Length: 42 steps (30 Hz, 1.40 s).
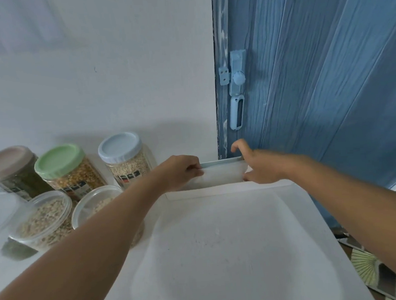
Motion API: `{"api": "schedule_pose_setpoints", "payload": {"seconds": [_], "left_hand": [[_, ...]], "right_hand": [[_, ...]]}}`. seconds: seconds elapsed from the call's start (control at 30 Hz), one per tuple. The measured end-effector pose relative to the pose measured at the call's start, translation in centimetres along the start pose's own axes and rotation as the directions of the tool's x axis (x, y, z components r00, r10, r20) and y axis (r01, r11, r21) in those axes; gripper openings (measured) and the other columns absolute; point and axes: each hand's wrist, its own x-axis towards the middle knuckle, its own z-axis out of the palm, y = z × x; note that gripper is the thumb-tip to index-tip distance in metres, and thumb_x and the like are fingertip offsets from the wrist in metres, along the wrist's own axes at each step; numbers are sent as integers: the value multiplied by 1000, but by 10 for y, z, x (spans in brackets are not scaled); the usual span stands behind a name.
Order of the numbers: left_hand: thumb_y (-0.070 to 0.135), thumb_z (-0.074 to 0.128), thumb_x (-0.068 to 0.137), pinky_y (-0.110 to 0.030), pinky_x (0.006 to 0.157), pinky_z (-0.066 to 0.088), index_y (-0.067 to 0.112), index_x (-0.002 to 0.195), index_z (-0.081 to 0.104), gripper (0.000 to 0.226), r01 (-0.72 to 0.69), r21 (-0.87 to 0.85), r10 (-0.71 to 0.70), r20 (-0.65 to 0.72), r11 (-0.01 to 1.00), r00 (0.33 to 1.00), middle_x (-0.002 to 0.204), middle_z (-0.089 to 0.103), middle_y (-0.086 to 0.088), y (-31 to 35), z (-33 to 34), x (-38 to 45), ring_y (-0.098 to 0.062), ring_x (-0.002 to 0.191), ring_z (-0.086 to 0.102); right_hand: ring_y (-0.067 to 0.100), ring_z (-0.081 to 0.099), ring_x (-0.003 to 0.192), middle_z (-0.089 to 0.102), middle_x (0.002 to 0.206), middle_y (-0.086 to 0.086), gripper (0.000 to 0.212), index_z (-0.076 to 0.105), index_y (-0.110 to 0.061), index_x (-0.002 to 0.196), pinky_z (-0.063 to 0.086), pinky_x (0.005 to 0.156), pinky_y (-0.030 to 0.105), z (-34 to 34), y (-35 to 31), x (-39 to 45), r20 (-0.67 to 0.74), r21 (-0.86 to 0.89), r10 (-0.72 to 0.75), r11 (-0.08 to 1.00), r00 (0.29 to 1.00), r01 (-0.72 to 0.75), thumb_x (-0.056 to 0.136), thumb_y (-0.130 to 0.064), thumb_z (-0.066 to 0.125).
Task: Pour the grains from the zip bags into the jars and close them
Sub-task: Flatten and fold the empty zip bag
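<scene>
From the head camera, both arms reach forward over the white table (223, 253) toward its far edge by the wall. The left hand (179, 172) pinches the left end of a pale zip bag (222, 174), fingers curled round its corner. The right hand (256, 166) holds the bag's right end, thumb below and fingers curled above, with the index finger lifted clear. The bag stands on edge between the two hands, its zip strip uppermost, at the back of the table next to the blue door (315, 71). It looks flat and near empty, though I cannot tell whether any grain is left inside.

To the left stand five jars. Three at the back carry lids: a brown-lidded jar (11, 172) of dark green grain, a green-lidded jar (65, 171) of yellow kernels, and a blue-lidded jar (125, 157) of pale grain. Two in front are open: an open jar (42, 219) well filled with light grain, and a second open jar (95, 204), partly hidden by the left forearm, with some pale grain in it.

By my reading, three jars are filled and closed. The two open ones still want their lids, and perhaps more grain in the second. A clear round object at the left edge may be a lid, but it is too blurred to say.
</scene>
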Motion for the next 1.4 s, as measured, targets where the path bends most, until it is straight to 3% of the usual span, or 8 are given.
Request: {"api": "schedule_pose_setpoints", "payload": {"seconds": [0.17,0.33,0.63,0.8,0.97,1.13,1.27,1.4], "left_hand": [[31,44,110,-33,71,42,18,93,63,29,18,66,-19,12,998,1000,86,56,2,-1,11,4,-26,92,57],[40,52,106,-40,92,40,24,116,75,30,54,260,-4,-187,964,982,114,52,-4,4,27,4,-28,112,44],[21,66,96,-31,64,34,14,97,72,9,22,42,-4,-386,999,923,92,62,-3,4,36,-10,-27,87,61],[39,61,103,-35,77,44,18,113,76,28,-34,64,54,-348,997,936,108,65,-5,4,46,-19,-27,104,58],[60,32,106,-39,116,32,26,156,44,62,-11,138,23,-90,990,996,152,40,-6,2,50,-37,-26,143,31],[81,25,94,-38,126,17,24,167,15,93,-53,245,63,-32,968,998,169,20,0,-4,56,-47,-19,157,12],[69,13,100,-42,130,-1,22,167,9,82,-32,333,58,-69,942,996,174,14,2,-8,65,-47,-19,161,3],[55,21,110,-39,130,6,20,167,14,67,-31,339,51,-49,940,998,174,15,1,-7,61,-43,-19,161,8]], "right_hand": [[22,59,118,58,139,-6,31,36,-34,130,51,97,46,15,11,-8,-155,40,-32,998,987,38,104,-41,53],[27,58,104,62,111,0,14,39,-36,109,49,85,43,27,15,1,-250,-25,12,1000,968,-19,105,-34,52],[21,51,96,59,104,-7,5,73,-26,100,43,77,37,40,9,-4,-528,-114,-76,993,846,18,99,-29,68],[21,56,123,66,127,-6,59,74,-30,121,48,98,40,49,-7,-16,-365,102,105,992,925,-72,105,-63,27],[11,21,157,33,167,-15,84,40,-37,158,13,129,41,61,-1,-28,-199,33,90,996,976,-85,93,-77,6],[13,3,161,13,172,-14,91,21,-35,165,7,131,41,60,-1,-36,-140,-73,65,994,988,-76,89,-83,8],[15,7,161,10,173,-15,89,17,-36,165,15,129,42,61,2,-35,-131,-117,74,989,989,-90,89,-83,22],[13,23,157,20,170,-20,70,27,-45,160,38,117,43,55,3,-28,-139,-108,103,987,985,-119,98,-76,38]]}}
